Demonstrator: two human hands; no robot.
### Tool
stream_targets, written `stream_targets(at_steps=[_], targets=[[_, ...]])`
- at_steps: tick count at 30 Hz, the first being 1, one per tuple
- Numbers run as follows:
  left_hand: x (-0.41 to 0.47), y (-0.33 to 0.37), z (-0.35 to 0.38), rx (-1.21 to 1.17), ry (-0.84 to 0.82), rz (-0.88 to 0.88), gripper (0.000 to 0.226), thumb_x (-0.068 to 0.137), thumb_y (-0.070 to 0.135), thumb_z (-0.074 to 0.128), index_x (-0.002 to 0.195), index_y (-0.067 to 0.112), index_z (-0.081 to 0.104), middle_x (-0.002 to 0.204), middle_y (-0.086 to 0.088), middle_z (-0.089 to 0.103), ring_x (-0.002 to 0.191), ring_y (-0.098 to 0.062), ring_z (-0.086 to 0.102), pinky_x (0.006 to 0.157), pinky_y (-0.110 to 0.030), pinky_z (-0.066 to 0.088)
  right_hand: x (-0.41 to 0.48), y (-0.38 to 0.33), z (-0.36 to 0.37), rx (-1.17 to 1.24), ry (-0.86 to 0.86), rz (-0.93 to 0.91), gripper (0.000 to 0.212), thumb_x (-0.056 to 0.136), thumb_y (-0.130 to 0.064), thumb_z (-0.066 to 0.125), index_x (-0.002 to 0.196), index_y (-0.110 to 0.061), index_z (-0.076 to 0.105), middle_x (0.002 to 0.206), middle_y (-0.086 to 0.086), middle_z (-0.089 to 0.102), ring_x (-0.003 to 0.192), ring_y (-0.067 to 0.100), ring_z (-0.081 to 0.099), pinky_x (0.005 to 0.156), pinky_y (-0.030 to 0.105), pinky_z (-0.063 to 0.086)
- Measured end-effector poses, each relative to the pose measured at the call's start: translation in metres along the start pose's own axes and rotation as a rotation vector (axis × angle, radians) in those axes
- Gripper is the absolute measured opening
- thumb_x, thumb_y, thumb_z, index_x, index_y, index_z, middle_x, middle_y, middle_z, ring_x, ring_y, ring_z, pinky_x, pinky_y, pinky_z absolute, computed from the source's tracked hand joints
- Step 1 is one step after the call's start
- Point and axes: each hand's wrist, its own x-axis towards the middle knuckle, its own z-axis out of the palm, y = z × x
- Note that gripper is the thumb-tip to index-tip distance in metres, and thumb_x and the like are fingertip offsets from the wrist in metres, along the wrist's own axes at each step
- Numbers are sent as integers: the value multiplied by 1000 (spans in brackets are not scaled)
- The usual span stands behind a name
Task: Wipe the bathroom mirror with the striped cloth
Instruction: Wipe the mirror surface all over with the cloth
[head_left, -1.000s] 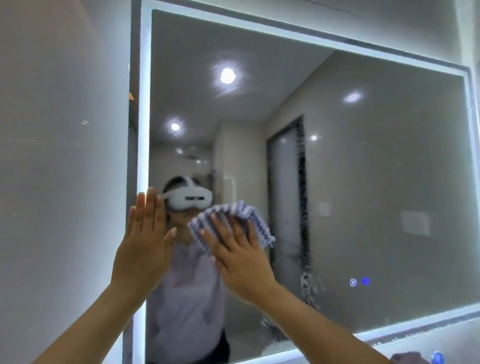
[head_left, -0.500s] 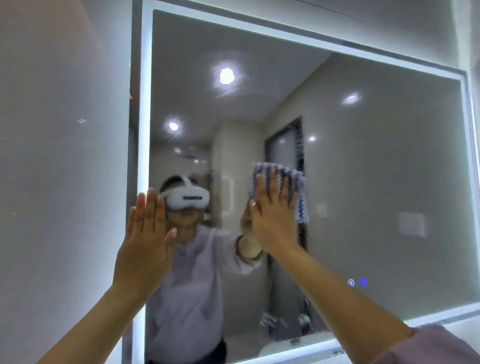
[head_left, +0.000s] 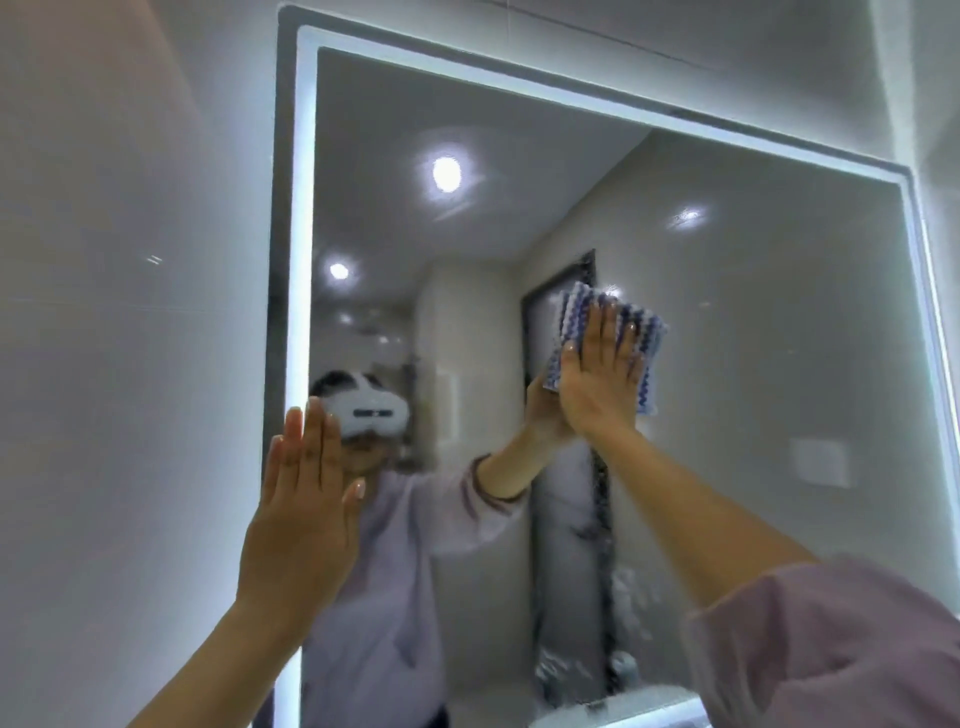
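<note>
The bathroom mirror (head_left: 769, 332) fills most of the view, framed by a lit white strip. My right hand (head_left: 597, 379) presses the blue-and-white striped cloth (head_left: 644, 332) flat against the glass near the mirror's middle, fingers spread upward. My left hand (head_left: 301, 514) rests flat on the mirror's lit left edge, fingers together, holding nothing. The glass reflects a person with a white headset and both raised arms.
A glossy white wall (head_left: 124, 364) runs left of the mirror. The mirror's lit frame (head_left: 298, 208) borders the glass on the left and top. My lilac sleeve (head_left: 831, 649) fills the lower right corner. A white basin rim (head_left: 623, 712) shows at the bottom.
My right hand has swept the cloth up and to the right across the glass, from beside the left hand to the mirror's middle. My left hand has stayed on the left edge.
</note>
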Motion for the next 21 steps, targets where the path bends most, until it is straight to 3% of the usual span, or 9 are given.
stream_targets(at_steps=[3,8,12,14,18,21], targets=[[1,1,0,-25,19,-4,62,99,38,16,146,-2,16,156,-19,12,144,-36,10,119,-35,-3,-25,-18,13,-47,110,-76,62,97,-41,9,152,-18,-8,161,9,-11,146,29,-15,118,53,-2],[1,-1,3,14,51,25,61,98,33,21,145,-5,15,154,-23,10,143,-39,8,119,-39,-3,-96,-53,24,-19,47,-646,60,98,-39,29,153,-22,12,161,2,8,149,27,3,119,50,-2],[0,-1,3,38,53,45,61,96,29,25,144,-9,16,153,-27,10,143,-41,9,119,-44,4,-68,-53,18,-50,61,-863,50,98,-39,30,148,-31,25,157,-6,23,147,21,15,120,45,5],[0,-2,2,50,29,37,61,96,28,26,143,-10,17,153,-27,11,143,-41,9,118,-46,7,-40,-45,12,-71,86,-818,51,98,-41,30,147,-32,27,156,-5,26,146,19,15,120,45,8],[2,-2,0,117,-32,48,61,95,31,25,141,-11,22,151,-29,17,141,-44,13,118,-45,3,24,-3,-5,-41,81,-260,62,92,-51,7,151,-32,0,162,-4,-1,147,18,-11,118,39,-9],[2,-5,-3,172,-87,78,61,97,31,22,140,-12,21,150,-32,16,140,-47,11,117,-47,3,32,5,-3,-41,101,-68,59,98,-45,16,151,-27,-3,162,1,-2,148,24,-7,119,47,-3]])
